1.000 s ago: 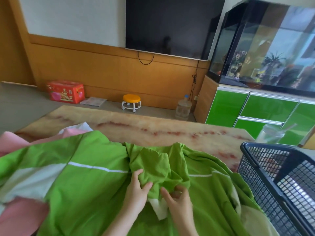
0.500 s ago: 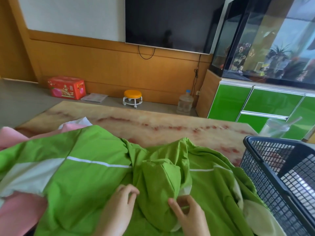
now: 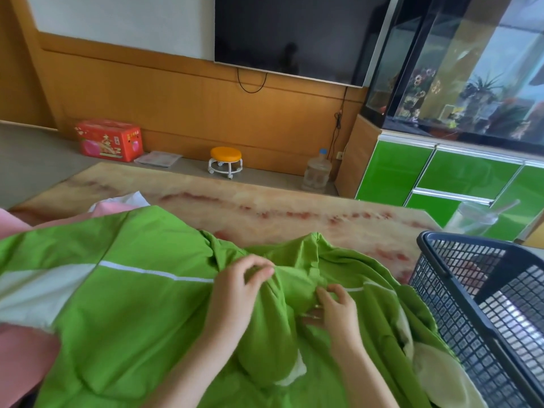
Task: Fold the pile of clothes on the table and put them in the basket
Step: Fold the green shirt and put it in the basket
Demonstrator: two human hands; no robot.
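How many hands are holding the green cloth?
2. The left hand pinches a fold of the green cloth near its middle; the right hand grips it just beside, on the side toward the basket.

Red carton [image 3: 109, 140] sitting on floor [image 3: 35, 154] by wall, showing large gold Chinese characters on front face; strokes blurring, not readable. Nothing else legible showing: no brand, number, sign.
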